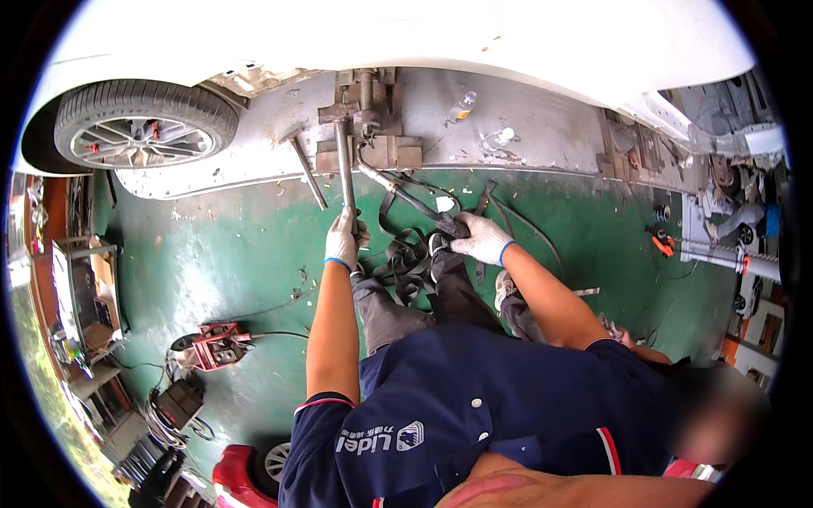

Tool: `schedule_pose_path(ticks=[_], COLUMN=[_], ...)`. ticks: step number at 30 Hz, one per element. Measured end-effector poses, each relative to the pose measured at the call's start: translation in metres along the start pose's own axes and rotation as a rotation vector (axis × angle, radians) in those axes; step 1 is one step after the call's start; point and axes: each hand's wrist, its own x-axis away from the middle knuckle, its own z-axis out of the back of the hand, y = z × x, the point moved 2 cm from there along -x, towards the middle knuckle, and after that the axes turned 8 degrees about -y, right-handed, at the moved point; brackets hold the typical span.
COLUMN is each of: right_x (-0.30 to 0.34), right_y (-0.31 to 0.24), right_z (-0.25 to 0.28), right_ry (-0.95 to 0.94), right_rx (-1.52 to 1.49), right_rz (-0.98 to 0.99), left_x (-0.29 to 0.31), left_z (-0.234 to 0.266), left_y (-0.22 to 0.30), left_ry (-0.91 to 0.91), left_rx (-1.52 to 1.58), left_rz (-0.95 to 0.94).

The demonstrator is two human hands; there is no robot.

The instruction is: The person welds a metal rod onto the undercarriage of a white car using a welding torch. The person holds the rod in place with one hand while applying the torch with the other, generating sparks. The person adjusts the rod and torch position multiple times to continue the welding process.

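Observation:
My left hand (342,242), in a white work glove, is closed around a long steel pipe (344,165). The pipe's far end meets a rusty clamp (367,110) with an upright threaded screw, standing on the grey platform. My right hand (483,240), gloved too, wraps the dark grip of a metal bar (398,195). That bar slants away to the left, its curved far end beside the clamp's base. Left of the pipe a T-shaped metal tool (307,171) leans on the platform's edge. Black straps (405,258) lie tangled on the floor between my hands.
A white car body (474,42) with a wheel (146,125) overhangs the grey platform (525,93). Two plastic bottles (463,106) lie on it. On the green floor sit a red machine (218,345) and cables. Another person (622,333) is close on my right.

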Motion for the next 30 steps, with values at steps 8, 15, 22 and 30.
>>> schedule_pose_path(ticks=[8,15,22,30], right_x=[-0.045,-0.077,-0.088,-0.090], right_y=[-0.046,-0.095,-0.123,-0.125], right_z=[0.050,0.083,0.095,0.103], right_ry=[-0.011,0.056,-0.052,0.007], right_rx=[0.013,0.095,0.040,0.170], right_rz=[-0.068,-0.094,-0.273,-0.224], left_x=[0.008,0.002,0.000,-0.006], left_z=[-0.013,-0.009,0.003,0.001], left_y=[0.020,0.020,0.005,-0.002], left_ry=[0.101,0.115,0.076,0.104], left_rx=[-0.204,-0.190,-0.109,-0.178], left_rz=[0.011,-0.022,-0.041,-0.071])
